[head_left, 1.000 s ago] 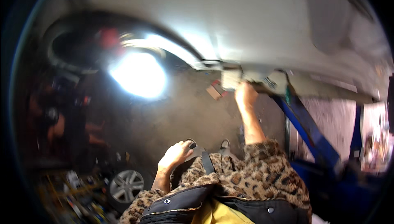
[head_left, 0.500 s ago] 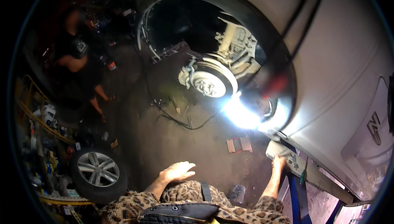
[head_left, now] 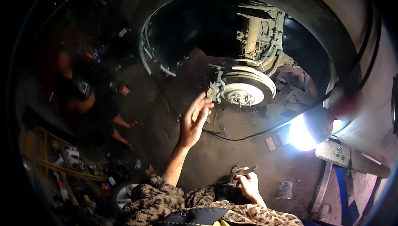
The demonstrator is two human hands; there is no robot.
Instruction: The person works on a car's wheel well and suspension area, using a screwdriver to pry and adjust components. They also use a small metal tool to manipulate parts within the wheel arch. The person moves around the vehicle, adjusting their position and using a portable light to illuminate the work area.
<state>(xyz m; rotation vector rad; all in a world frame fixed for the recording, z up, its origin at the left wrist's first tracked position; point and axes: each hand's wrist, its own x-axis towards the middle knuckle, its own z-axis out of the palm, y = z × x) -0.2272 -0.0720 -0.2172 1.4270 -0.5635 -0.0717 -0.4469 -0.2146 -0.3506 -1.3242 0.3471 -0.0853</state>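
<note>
My left hand [head_left: 194, 120] is raised with fingers stretched, beside the brake caliper [head_left: 214, 91] at the left of a hub; whether the fingertips touch it I cannot tell. The round brake disc [head_left: 248, 88] has several wheel studs at its middle, and a dusty strut [head_left: 251, 37] rises behind it. Low in front of my body, my right hand [head_left: 249, 188] is closed round a short, dark metal tool [head_left: 250, 170] whose exact kind does not show.
A glaring work lamp [head_left: 304, 131] hangs by the car's sill, its black cable crossing the floor. A board [head_left: 338, 156] rests on a blue stand [head_left: 342, 188] at right. A person [head_left: 85, 89] is at far left, near a yellow-framed rack [head_left: 62, 170]. A wheel [head_left: 124, 195] lies lower left.
My left hand has risen from my lap toward the caliper. My right hand has left the board and now holds a dark metal tool. The view has shifted, bringing the brake disc nearer.
</note>
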